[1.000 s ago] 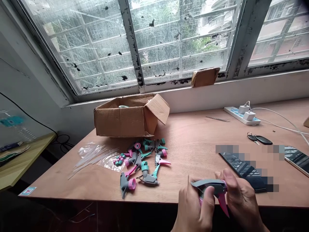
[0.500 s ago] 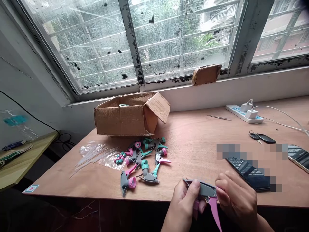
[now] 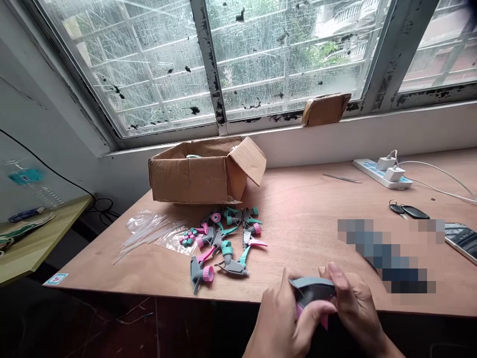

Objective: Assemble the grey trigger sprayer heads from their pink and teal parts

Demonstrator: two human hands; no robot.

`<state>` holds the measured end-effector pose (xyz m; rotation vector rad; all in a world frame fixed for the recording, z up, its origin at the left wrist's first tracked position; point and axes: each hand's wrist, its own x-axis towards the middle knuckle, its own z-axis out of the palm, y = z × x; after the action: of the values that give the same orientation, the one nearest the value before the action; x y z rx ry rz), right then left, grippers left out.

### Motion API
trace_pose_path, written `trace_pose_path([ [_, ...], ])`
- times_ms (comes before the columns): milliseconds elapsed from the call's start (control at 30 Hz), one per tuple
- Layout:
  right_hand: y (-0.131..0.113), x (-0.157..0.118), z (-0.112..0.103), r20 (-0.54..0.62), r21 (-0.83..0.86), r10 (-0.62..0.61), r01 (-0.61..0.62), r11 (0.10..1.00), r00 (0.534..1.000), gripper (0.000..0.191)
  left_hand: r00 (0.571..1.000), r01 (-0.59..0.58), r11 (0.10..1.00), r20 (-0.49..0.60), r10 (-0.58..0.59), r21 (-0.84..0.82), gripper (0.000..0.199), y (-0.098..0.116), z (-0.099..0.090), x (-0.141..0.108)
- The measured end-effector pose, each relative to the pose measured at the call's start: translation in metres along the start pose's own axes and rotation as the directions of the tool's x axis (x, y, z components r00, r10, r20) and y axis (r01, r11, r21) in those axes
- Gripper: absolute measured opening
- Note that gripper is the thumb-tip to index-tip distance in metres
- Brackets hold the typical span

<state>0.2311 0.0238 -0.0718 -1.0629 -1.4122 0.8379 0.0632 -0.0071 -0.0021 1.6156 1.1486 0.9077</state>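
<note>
My left hand (image 3: pixel 285 313) is wrapped around a grey trigger spray head (image 3: pixel 315 291) with a pink trigger, just past the table's front edge. The thumb lies across its near side, covering part of the pink trigger. My right hand (image 3: pixel 354 298) is closed at the sprayer's right end, thumb and fingers pinched there; whatever small part lies between them is hidden. On the table to the left lie several more trigger spray heads (image 3: pixel 234 268) in grey with pink or teal parts. Small pink and teal nozzle caps (image 3: pixel 189 237) sit in a cluster beside them.
Clear thin tubes (image 3: pixel 143 238) and a plastic bag lie left of the sprayers. Behind stands an open cardboard box (image 3: pixel 188 180). To the right are a power strip (image 3: pixel 400 185), keys (image 3: pixel 415 212), a phone (image 3: pixel 462 241) and a blurred-out patch.
The spray head has been turned in my hands, so its grey back faces up and the pink trigger is mostly covered. My right hand has shifted left, its thumb now raised over the end.
</note>
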Motion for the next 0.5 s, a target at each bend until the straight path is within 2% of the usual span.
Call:
trace_pose_path([
  [67, 0.003, 0.005, -0.003, 0.096, -0.007, -0.035, 0.036, 0.999, 0.995, 0.06, 1.0, -0.017, 0.999, -0.004, 0.017, 0.036, 0.036, -0.004, -0.006, 0.002],
  [133, 0.004, 0.011, -0.009, 0.181, -0.053, -0.136, 0.148, 0.988, 0.974, 0.059, 0.998, -0.038, 0.999, -0.048, 0.038, 0.014, 0.032, -0.009, -0.01, 0.005],
  [200, 0.004, 0.017, -0.014, 0.205, -0.107, -0.2, 0.225, 0.968, 0.958, 0.047, 0.99, -0.075, 0.997, -0.12, 0.074, -0.003, 0.03, -0.017, -0.013, 0.01],
  [300, 0.002, 0.019, -0.016, 0.231, -0.139, -0.162, 0.197, 0.971, 0.96, 0.024, 0.983, -0.125, 0.991, -0.142, 0.118, -0.045, 0.035, -0.031, -0.011, 0.015],
  [333, 0.002, 0.019, -0.016, 0.208, -0.132, -0.134, 0.163, 0.978, 0.969, 0.021, 0.983, -0.135, 0.989, -0.137, 0.125, -0.067, 0.046, -0.036, -0.01, 0.016],
  [400, 0.004, 0.019, -0.014, 0.079, -0.142, -0.069, 0.079, 0.987, 0.994, 0.023, 0.977, -0.157, 0.984, -0.161, 0.141, -0.089, 0.067, -0.045, -0.012, 0.013],
  [433, 0.007, 0.02, -0.014, -0.012, -0.163, -0.036, 0.034, 0.986, 0.999, 0.026, 0.968, -0.171, 0.982, -0.198, 0.152, -0.079, 0.071, -0.047, -0.015, 0.01],
  [500, 0.013, 0.023, -0.014, -0.146, -0.234, 0.011, -0.045, 0.971, 0.989, 0.035, 0.933, -0.191, 0.982, -0.314, 0.178, -0.012, 0.062, -0.048, -0.031, 0.0],
])
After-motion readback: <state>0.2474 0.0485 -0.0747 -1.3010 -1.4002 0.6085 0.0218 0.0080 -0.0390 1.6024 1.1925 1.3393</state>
